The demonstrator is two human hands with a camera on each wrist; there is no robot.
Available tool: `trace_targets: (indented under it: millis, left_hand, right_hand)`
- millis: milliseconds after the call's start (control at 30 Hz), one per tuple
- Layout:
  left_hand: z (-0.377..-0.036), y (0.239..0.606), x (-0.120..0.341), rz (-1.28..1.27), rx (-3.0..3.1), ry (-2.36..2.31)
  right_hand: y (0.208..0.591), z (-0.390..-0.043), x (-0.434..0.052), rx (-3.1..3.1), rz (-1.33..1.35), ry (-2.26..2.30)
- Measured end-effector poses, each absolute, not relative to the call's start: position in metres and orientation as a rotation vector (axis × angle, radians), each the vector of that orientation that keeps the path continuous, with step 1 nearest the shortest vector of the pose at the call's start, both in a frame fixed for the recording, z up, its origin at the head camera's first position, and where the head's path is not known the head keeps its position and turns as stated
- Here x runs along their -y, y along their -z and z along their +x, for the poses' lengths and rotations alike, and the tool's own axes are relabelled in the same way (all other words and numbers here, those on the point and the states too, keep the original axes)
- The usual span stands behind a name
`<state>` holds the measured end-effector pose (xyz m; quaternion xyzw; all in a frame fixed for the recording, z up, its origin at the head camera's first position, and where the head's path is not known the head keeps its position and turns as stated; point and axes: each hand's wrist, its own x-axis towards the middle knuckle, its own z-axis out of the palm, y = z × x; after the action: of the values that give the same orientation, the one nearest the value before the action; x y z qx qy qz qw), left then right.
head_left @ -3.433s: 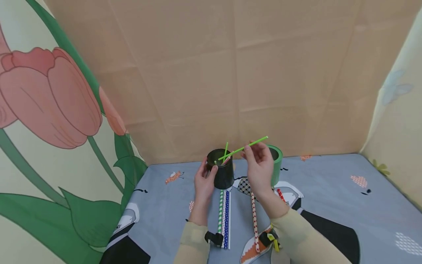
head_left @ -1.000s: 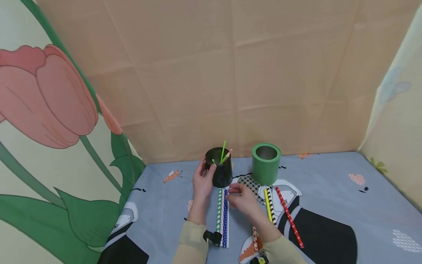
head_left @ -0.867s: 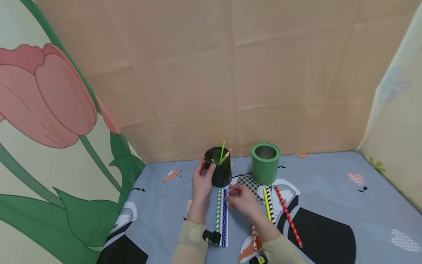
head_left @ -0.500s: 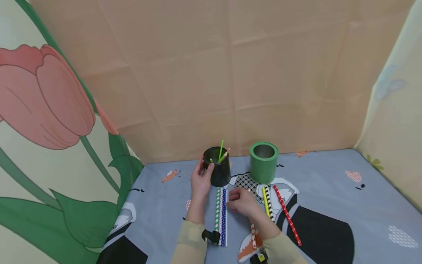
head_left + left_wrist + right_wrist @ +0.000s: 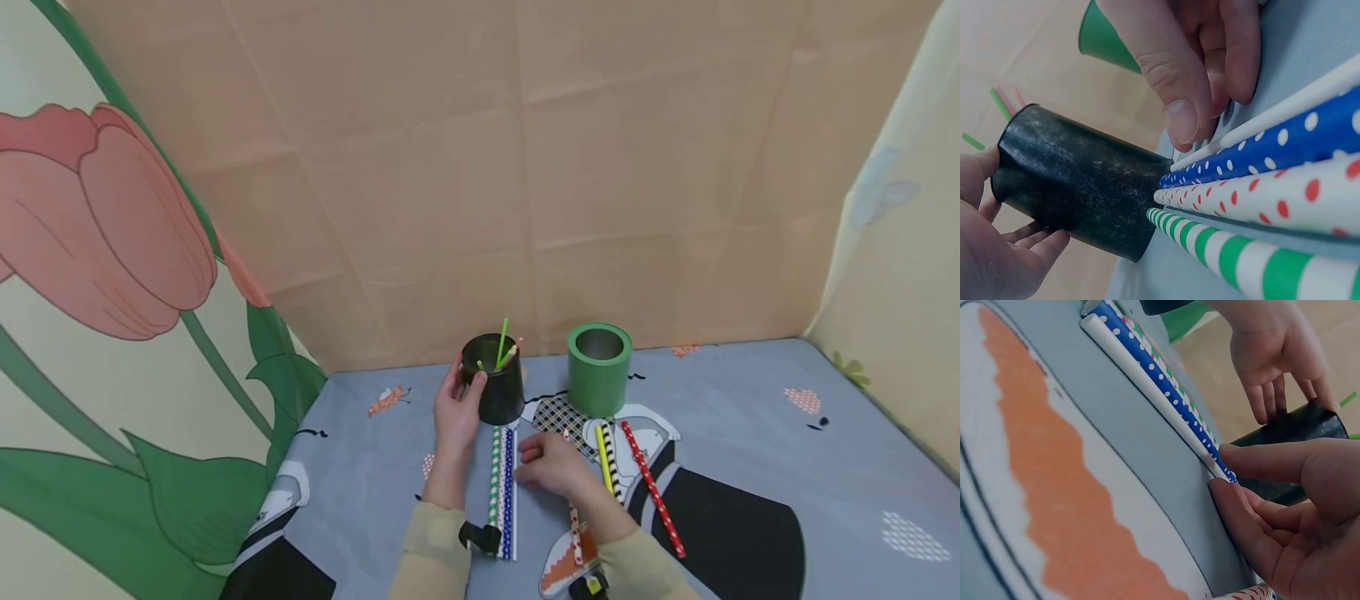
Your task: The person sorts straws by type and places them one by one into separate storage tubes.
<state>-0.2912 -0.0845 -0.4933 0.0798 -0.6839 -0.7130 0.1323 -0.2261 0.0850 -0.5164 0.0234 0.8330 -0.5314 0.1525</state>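
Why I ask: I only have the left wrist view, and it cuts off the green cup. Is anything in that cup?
Observer: No. In the head view, no straw sticks out of the green cup, and its inside looks bare.
Operator: Are there straws besides the row at the black cup?
Observer: Yes. A yellow straw, a black-and-white straw and a red straw lie in front of the green cup.
Operator: I see a right thumb at the white straw. Where is the forefinger?
Observer: The right wrist view shows the right hand pinching the white straw, forefinger above and thumb below.
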Motion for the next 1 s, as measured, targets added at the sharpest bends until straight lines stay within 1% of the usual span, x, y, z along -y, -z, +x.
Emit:
trace_targets:
  millis: [433,1000]
  left_hand:
    - [-0.2915,0.495,0.0859,0.195,1.972,2.074]
    - [-0.2906,0.4937,0.086,0.242,2.023,2.054]
  right_hand:
    - [0.52,-0.2241,-0.0803,-2.549,0.03,1.428]
    - [0.5189,-0.2263,-0.0859,-2.587,-0.002,1.344]
